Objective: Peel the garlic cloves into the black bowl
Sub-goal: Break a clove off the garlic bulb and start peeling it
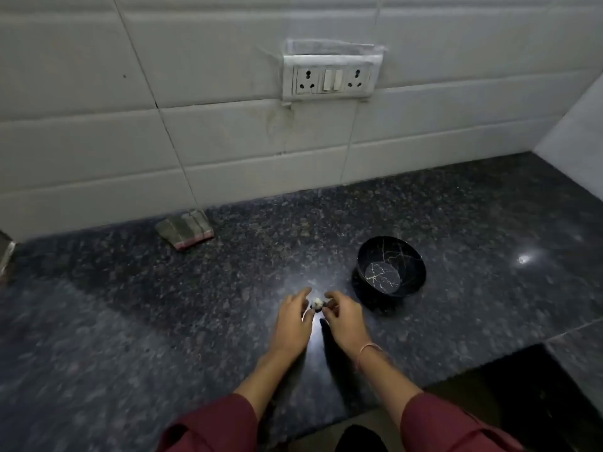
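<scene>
A small whitish piece of garlic sits between my two hands, low over the dark granite counter. My left hand is just left of it with fingers fairly straight, fingertips close to the garlic. My right hand is just right of it, fingers curled, its fingertips at the garlic; the image is too small to show whether they pinch it. The black bowl with gold marble veins stands empty on the counter, a short way right of and beyond my right hand.
A folded striped cloth lies at the back left by the tiled wall. A switch and socket plate is on the wall above. The counter's front edge runs at lower right, with a dark drop below.
</scene>
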